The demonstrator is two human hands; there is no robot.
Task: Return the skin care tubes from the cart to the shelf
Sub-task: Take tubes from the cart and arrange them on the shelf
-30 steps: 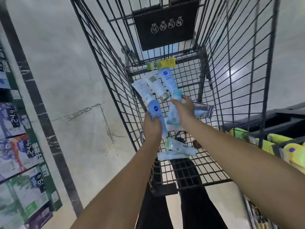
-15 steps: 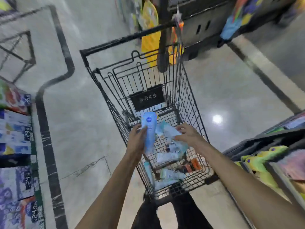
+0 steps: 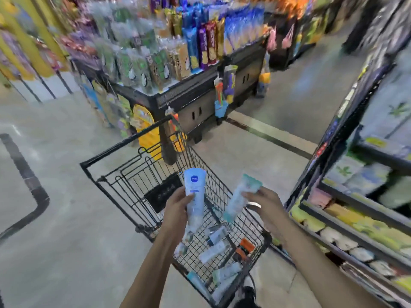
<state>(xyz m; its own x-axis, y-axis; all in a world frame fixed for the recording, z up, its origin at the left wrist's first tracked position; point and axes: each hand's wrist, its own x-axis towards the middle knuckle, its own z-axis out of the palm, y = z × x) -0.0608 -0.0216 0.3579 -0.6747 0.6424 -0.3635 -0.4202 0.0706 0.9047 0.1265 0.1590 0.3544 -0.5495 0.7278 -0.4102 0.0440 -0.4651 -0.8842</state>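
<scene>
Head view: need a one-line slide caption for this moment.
Left hand and right hand each hold a skin care tube above the cart.

Both forearms are bare to the frame edge, with no sleeve, watch or ring showing on the left hand (image 3: 175,210) or the right hand (image 3: 266,208). Below, dark clothing (image 3: 245,298) shows.

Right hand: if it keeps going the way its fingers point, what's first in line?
The right hand, holding the teal tube, points up-left toward the blue tube in the left hand; that probably comes first, though depth is unclear.
</scene>
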